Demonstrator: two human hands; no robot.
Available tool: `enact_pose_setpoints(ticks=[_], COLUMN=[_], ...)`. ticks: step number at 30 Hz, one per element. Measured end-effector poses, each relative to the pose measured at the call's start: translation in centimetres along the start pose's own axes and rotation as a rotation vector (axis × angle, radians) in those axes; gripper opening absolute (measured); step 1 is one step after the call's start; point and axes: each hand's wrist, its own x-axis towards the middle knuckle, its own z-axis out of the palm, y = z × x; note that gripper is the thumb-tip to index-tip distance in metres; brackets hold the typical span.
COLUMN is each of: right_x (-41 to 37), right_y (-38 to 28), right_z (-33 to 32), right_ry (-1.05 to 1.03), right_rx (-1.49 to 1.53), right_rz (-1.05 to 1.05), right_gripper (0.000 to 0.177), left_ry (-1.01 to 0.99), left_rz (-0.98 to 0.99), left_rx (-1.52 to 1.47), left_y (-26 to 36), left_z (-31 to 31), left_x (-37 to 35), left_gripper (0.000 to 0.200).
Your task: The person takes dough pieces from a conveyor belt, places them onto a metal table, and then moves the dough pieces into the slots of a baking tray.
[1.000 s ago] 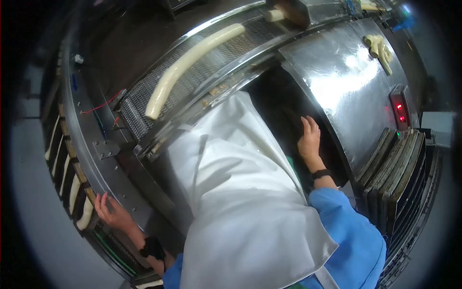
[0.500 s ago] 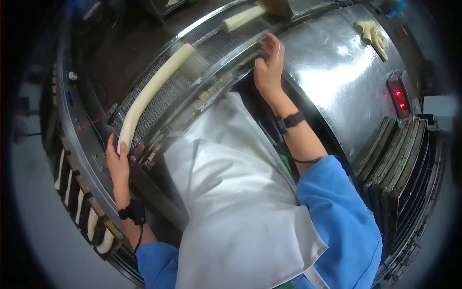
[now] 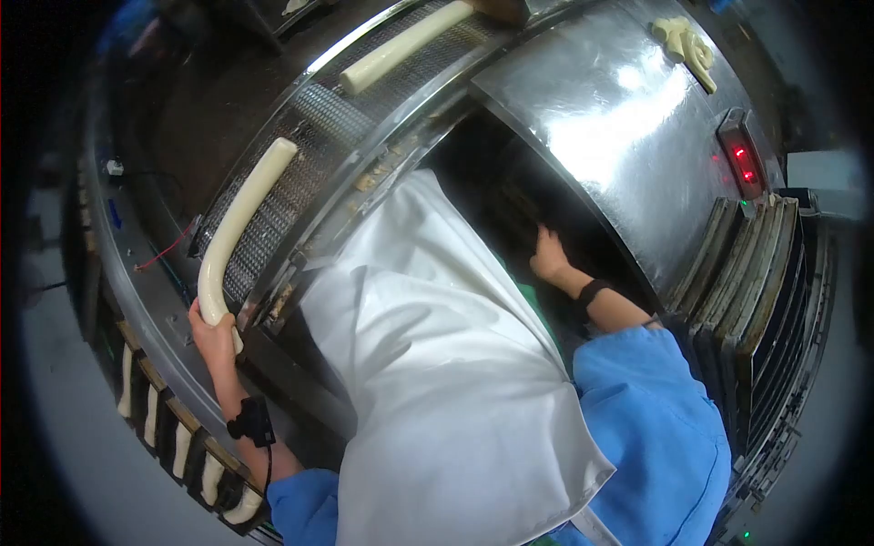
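A long pale dough roll [image 3: 246, 214] lies along the mesh conveyor belt [image 3: 319, 111], its near end bent over the belt's lower edge. My left hand [image 3: 214, 338] is closed around that end, thumb on the near side and fingers on the far side. A second dough roll [image 3: 405, 47] rests farther up the belt. My right hand [image 3: 548, 258] is low in the dark space beside the metal table [image 3: 583, 109], one finger stretched out, the others partly hidden. Nothing shows in it.
Twisted dough pieces [image 3: 687, 50] lie on the metal table, near a device with a red display [image 3: 744, 166]. Stacked dark pans [image 3: 728, 282] stand at the right. Lower left, several pans hold dough strips [image 3: 182, 448]. A white apron [image 3: 455, 391] covers my front.
My right hand has dropped from beside the belt into the dark space by the table. Both rolls have moved down-left; my left hand has moved down and closed around the near roll's end.
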Motion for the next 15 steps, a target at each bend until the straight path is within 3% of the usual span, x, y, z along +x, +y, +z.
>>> enact_pose_setpoints(ticks=[1, 2, 4, 6, 7, 9, 11, 13, 15], right_x=[-0.3, 0.0, 0.4, 0.6, 1.5, 2.0, 4.7, 7.1, 8.9], right_y=[0.4, 0.6, -0.3, -0.9, -2.0, -3.5, -5.7, -11.7, -17.9], right_z=[1.1, 2.5, 4.4, 3.0, 1.7, 2.4, 2.5, 1.8, -0.7], right_ry=[-0.048, -0.050, 0.201, 0.111, 0.043, 0.391, 0.347, 0.463, 0.512], right_rx=[-0.030, -0.029, 0.016, 0.064, 0.107, 0.253, 0.416, 0.592, 0.676], right_rz=[0.158, 0.161, 0.263, 0.319, 0.356, 0.215, 0.336, 0.362, 0.077], right_gripper=[0.075, 0.075, 0.061, 0.053, 0.046, 0.029, 0.022, 0.017, 0.011], left_ry=[-0.008, -0.085, -0.157, -0.220, -0.200, -0.168, -0.115, -0.073, -0.118], left_rz=[0.003, -0.106, -0.216, -0.389, -0.385, -0.510, -0.531, -0.573, -0.524], left_rx=[0.002, -0.138, -0.265, -0.499, -0.499, -0.772, -0.837, -0.981, -1.051], left_y=[0.5, 1.0, 1.8, 2.1, 2.3, 2.0, 2.2, 2.0, 0.9], left_z=[-0.3, -0.7, -1.6, -2.9, -3.3, -4.1, -4.4, -4.7, -5.2], left_x=[0.1, 0.1, 0.3, 0.5, 0.6, 0.5, 0.4, 0.4, 0.6], left_gripper=[0.053, 0.053, 0.053, 0.053, 0.053, 0.051, 0.049, 0.049, 0.051])
